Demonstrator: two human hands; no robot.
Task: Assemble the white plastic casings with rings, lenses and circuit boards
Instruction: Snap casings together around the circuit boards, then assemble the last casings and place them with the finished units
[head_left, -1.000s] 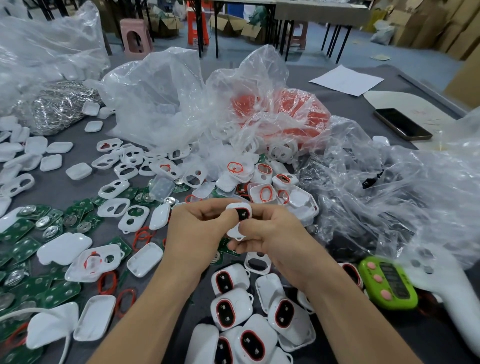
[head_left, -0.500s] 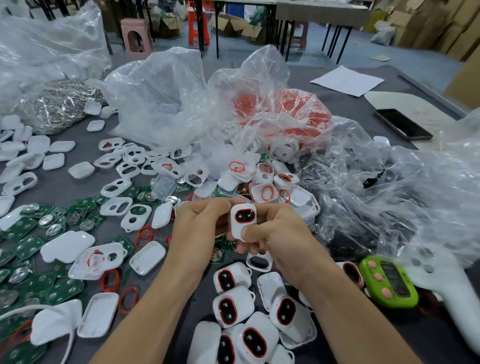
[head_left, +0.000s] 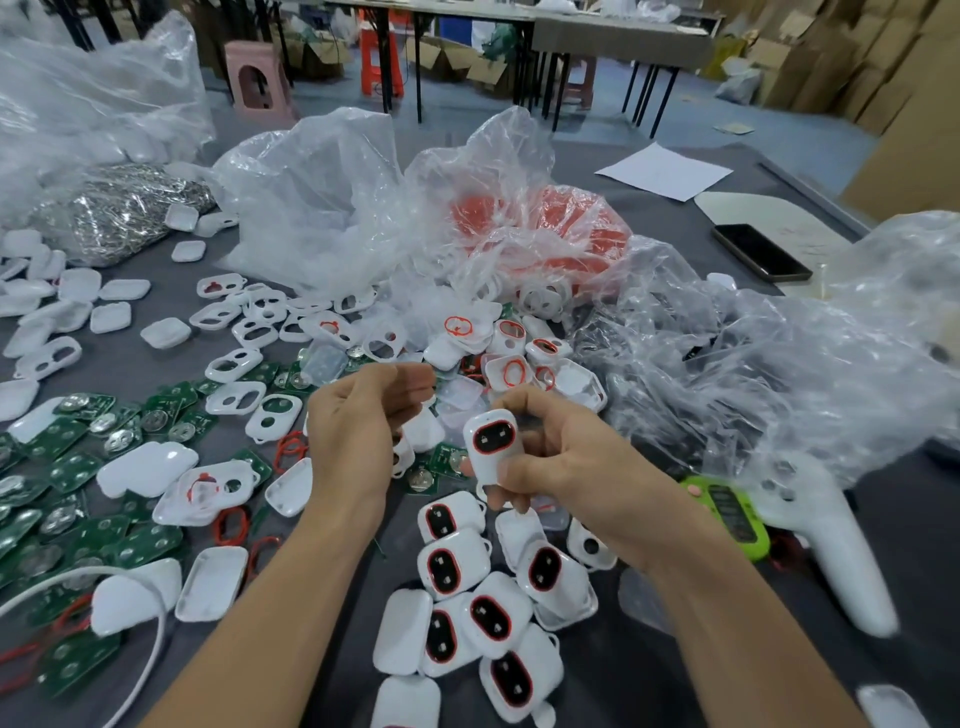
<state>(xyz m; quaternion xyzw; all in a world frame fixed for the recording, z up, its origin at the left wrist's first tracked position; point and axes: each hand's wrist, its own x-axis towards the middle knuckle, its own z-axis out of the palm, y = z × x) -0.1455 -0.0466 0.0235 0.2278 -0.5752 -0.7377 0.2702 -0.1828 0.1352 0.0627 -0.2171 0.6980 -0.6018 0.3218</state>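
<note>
At frame centre the right hand pinches a casing in its grip, above the finished pile on the counter. The left hand beside it is loosely curled, its grip holding nothing.

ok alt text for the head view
The right hand grips a white plastic casing with a red ring; the left hand hovers empty beside it. More such casings lie piled below, green circuit boards at left.
</note>
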